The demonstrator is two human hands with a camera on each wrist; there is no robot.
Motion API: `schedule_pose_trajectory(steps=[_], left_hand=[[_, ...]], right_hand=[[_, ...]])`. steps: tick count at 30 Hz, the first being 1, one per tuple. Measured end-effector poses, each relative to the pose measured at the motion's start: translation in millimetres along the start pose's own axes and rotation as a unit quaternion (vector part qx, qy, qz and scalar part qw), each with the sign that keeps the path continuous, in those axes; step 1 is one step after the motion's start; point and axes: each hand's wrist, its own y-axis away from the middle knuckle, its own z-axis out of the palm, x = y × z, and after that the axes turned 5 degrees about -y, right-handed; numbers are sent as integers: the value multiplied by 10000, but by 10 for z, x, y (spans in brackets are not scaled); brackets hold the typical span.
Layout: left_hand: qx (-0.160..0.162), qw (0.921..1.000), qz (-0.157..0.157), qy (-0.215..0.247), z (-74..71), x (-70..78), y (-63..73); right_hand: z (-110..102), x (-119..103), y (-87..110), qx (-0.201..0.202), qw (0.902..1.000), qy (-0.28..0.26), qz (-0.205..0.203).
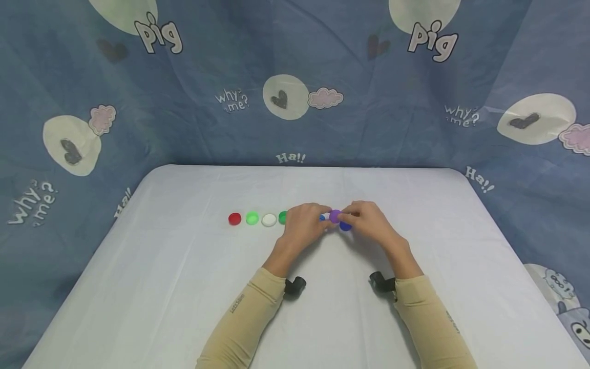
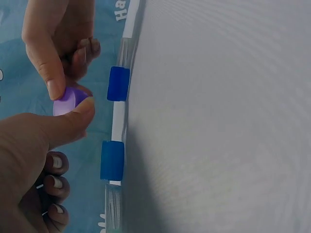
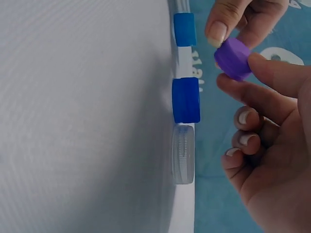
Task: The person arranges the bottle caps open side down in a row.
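A purple bottle cap (image 1: 335,216) is held up between both hands above the white table. My left hand (image 1: 304,221) pinches its left edge with thumb and forefinger. From the other side my right hand (image 1: 369,220) grips the same cap (image 3: 234,59) between thumb and forefinger, its other fingers curled loosely. Beneath them a dark blue cap (image 3: 186,100) stands on the table, with a lighter blue cap (image 2: 112,160) to its left. A clear ridged cap (image 3: 183,155) is beside the dark blue one in the right wrist view.
Left of the hands, a red cap (image 1: 234,219), a light green cap (image 1: 252,218), a white cap (image 1: 269,220) and a partly covered dark green cap (image 1: 282,218) line up on the white-covered table (image 1: 184,287). A blue printed cloth (image 1: 207,133) hangs behind.
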Motion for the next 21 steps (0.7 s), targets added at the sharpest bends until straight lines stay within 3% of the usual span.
schedule_pose_trajectory(steps=[7, 21], left_hand=[[103, 9999, 114, -14, -9, 8, -1], [67, 9999, 117, 15, -26, -1, 5]], right_hand=[[-7, 13, 3, -146, 9982, -290, 505], [-48, 20, 19, -299, 9968, -273, 688]])
